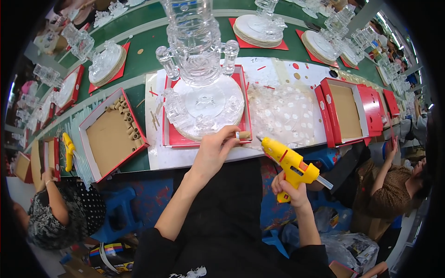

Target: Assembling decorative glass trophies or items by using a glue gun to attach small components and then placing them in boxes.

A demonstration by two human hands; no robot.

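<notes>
Between the thumb and fingers of my left hand [214, 150] is a small brown cardboard tube [243, 135], held at the front right corner of a red box tray [166, 137]. My right hand [289, 187] is wrapped round the handle of a yellow hot glue gun [291, 163]. A clear glue stick [325, 182] sticks out of its back end. The gun's nozzle points toward the tube, a short gap apart. In the tray lies a round white board [204, 99] with clear plastic pieces around it, and a tall clear plastic tower [192, 41] rises at its far side.
Left of the tray, an open red-edged box [104, 155] holds several cardboard tubes [129, 120]. Beside it lie clear glue sticks [76, 134] and another yellow glue gun [68, 150]. Empty red boxes [345, 111] stand on the right. More board assemblies [260, 28] line the green table; people sit on both sides.
</notes>
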